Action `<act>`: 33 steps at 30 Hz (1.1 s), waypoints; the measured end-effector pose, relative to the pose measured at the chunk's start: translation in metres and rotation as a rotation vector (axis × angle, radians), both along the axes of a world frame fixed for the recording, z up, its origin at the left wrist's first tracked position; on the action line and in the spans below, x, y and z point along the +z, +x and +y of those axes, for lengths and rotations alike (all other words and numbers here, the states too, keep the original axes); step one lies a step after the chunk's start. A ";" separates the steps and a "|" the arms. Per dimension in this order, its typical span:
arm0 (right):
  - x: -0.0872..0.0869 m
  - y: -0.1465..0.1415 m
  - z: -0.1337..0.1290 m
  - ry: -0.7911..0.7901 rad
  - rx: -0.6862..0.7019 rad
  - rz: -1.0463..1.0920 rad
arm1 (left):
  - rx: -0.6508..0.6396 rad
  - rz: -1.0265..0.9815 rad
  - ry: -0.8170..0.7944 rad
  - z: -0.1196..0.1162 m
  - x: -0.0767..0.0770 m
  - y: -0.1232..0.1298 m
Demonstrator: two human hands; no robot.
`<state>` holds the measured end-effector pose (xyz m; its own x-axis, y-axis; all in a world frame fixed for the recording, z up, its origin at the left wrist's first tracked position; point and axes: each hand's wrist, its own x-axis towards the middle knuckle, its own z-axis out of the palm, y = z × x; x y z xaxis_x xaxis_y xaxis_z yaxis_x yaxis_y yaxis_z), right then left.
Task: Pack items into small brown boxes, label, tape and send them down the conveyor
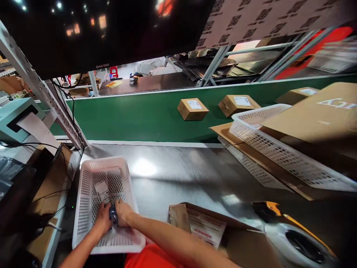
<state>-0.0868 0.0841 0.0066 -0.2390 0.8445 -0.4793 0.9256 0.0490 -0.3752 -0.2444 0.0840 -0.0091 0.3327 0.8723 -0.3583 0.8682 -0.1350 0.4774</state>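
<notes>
Both of my hands are inside a white plastic basket (126, 182) on the metal table. My left hand (103, 217) and my right hand (124, 213) close from either side on a small dark blue, shiny bundle (113, 215), whose exact kind I cannot make out. Something clear, like plastic film, shows just below the bundle. Beyond my fingers, on the basket's mesh floor, lies a small white printed packet (102, 191). Its near end is close to my left fingertips.
Behind the metal table (167, 163) runs a green conveyor belt (134, 117) carrying labelled cartons (193, 109). Stacked baskets (264, 145) and cardboard stand right. Nearer are an open carton (178, 217), a tape dispenser (270, 209) and a tape roll (301, 245). A printer (19, 119) is left; a monitor (111, 33) overhangs.
</notes>
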 end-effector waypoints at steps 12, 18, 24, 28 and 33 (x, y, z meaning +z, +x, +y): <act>0.133 0.059 -0.007 0.194 -0.120 0.363 | 0.066 -0.350 0.390 0.012 0.142 0.025; 0.194 0.205 -0.111 0.327 -0.286 0.421 | -0.157 -0.566 0.355 -0.056 0.201 0.166; 0.151 0.308 -0.200 0.163 -0.593 0.431 | -0.591 -0.354 0.133 -0.106 0.153 0.290; 0.138 0.316 -0.219 0.119 -0.565 0.296 | -0.806 -0.142 0.055 -0.112 0.148 0.313; 0.148 0.323 -0.239 0.236 -0.601 0.266 | -1.016 -0.070 0.051 -0.093 0.176 0.304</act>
